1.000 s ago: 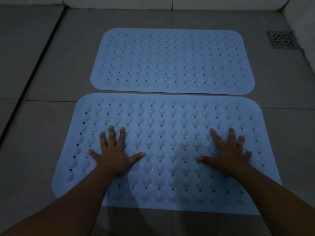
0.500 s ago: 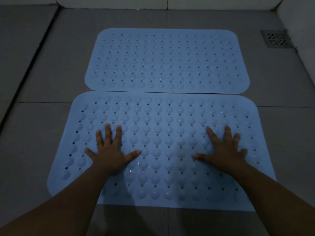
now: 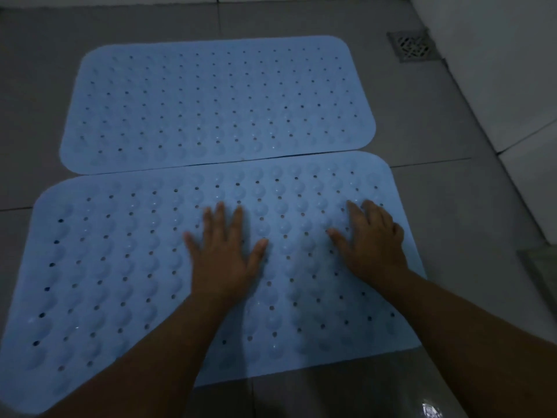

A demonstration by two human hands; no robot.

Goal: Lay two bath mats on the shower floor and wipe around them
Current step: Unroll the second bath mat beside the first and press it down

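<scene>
Both mats lie flat on the grey shower floor [image 3: 422, 122], the far mat [image 3: 217, 101] upper centre, the near mat [image 3: 120, 267] touching it below. The left hand [image 3: 224, 254] and right hand [image 3: 372, 245] press the near mat, each grip wide and holding nothing; the mat looks thin, floppy and clingy, best lifted by a corner

Two blue mats [image 3: 217, 104] [image 3: 114, 267] on grey tiled floor [image 3: 437, 131]

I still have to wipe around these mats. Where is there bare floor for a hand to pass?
Bare grey tile lies left of the far mat, along the wall behind it, and right of both mats toward the drain. No room between the mats: their edges meet. The near mat is taken by the left hand and right hand.
</scene>
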